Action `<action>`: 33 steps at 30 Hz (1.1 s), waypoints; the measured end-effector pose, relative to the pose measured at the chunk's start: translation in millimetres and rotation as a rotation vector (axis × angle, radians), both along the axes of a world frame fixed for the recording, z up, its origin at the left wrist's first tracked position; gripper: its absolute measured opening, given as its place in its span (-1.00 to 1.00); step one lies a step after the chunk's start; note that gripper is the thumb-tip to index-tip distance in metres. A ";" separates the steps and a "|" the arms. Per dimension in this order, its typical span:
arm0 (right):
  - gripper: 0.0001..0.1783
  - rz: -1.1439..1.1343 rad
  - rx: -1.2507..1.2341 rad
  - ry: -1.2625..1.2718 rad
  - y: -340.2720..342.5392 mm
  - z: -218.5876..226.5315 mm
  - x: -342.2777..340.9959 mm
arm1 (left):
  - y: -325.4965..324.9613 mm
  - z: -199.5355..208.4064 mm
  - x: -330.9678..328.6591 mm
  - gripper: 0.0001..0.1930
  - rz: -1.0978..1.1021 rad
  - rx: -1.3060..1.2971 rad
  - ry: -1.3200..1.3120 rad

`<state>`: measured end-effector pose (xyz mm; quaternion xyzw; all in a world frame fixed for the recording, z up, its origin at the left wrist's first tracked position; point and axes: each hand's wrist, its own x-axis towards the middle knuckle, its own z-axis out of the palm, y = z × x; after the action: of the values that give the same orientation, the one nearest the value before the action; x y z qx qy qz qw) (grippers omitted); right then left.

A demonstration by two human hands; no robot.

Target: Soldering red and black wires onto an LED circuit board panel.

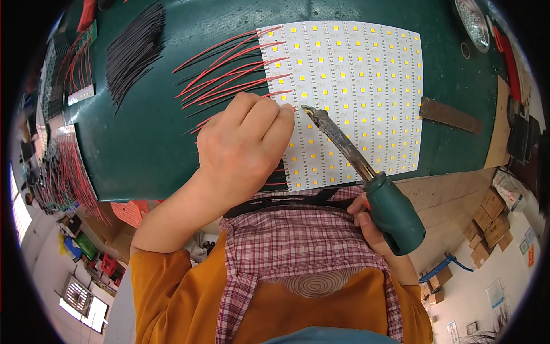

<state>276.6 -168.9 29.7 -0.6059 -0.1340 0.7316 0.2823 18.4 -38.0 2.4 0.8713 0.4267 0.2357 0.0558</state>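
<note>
White, thin and nearly square, at the upper centre of the frame: a flat circuit panel dotted with small yellow square LED chips. To the right of the left hand, above the right hand; long axis hard to tell, rows running roughly top to bottom. Left hand nearer, overlapping the panel's left edge, closed in a pinch, contents hidden. Right hand curled around the smooth dark-green handle of a scuffed metal soldering iron, slanting up-left to just beside the left fingertips. Along the left edge, slender red and black wires, fanned leftward. Farther out, on a smooth green table: a loose sheaf of straight black wires at upper left, a flat brown bar right of the panel, a round metal dish at upper right.
</note>
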 end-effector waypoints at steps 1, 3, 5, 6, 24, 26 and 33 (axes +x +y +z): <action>-0.74 -0.023 -0.005 0.000 2.5 3.1 -3.0 | 0.0 0.8 0.6 -0.70 0.004 -0.008 0.009; -0.74 -0.047 -0.008 -0.001 -1.4 2.2 -3.2 | 0.9 -0.5 0.0 -0.70 0.008 -0.015 0.018; -0.57 0.186 0.296 -0.286 -14.6 -4.9 3.4 | 3.4 -5.8 -4.3 -0.71 -0.017 0.075 -0.087; -0.57 0.185 0.294 -0.286 -14.3 -4.3 7.0 | 0.4 -5.4 -5.6 -0.71 -0.018 0.073 -0.087; -0.85 0.727 0.672 -0.625 -17.9 -13.2 18.8 | -11.4 -9.4 -4.9 -0.67 -0.058 0.036 -0.047; -0.87 0.762 0.696 -0.618 -11.1 -9.6 16.8 | -11.3 -7.7 -3.2 -0.68 -0.053 0.044 -0.023; -0.80 0.415 0.468 -0.298 -5.0 3.5 3.1 | -12.3 0.9 -1.9 -0.71 -0.025 -0.013 -0.001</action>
<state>279.7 -174.0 33.2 -0.5847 -0.4581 0.6265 0.2361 16.6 -50.4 3.3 0.8760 0.4174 0.2329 0.0648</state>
